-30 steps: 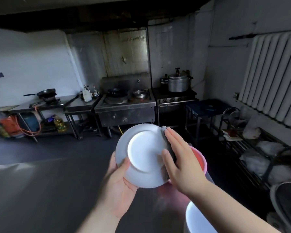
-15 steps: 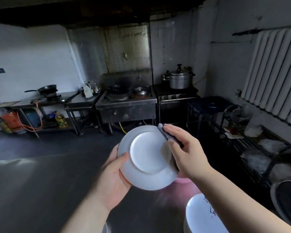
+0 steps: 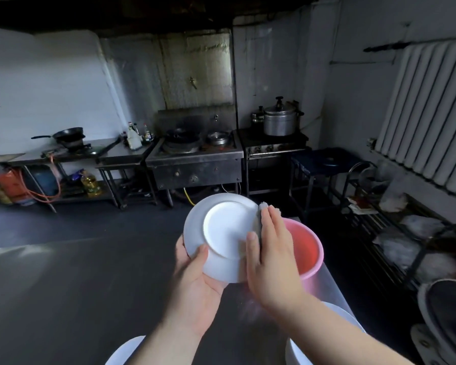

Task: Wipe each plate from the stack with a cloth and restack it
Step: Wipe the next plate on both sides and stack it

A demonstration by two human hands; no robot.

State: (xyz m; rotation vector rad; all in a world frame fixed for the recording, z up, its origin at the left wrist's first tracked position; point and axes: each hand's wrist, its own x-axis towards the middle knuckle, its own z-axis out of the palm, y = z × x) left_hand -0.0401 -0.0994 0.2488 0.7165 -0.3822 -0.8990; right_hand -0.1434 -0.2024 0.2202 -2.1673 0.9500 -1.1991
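Head view: I see my left hand gripping the white plate at its 7 o'clock rim, mid-frame. My right hand pinches the grey cloth over the 3 o'clock rim, fingers flat. The bottles at 10 o'clock: labels too small to read.

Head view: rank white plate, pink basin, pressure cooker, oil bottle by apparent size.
1. white plate, nearest the camera.
2. pink basin, partly hidden, so unsure against the plate.
3. pressure cooker.
4. oil bottle.
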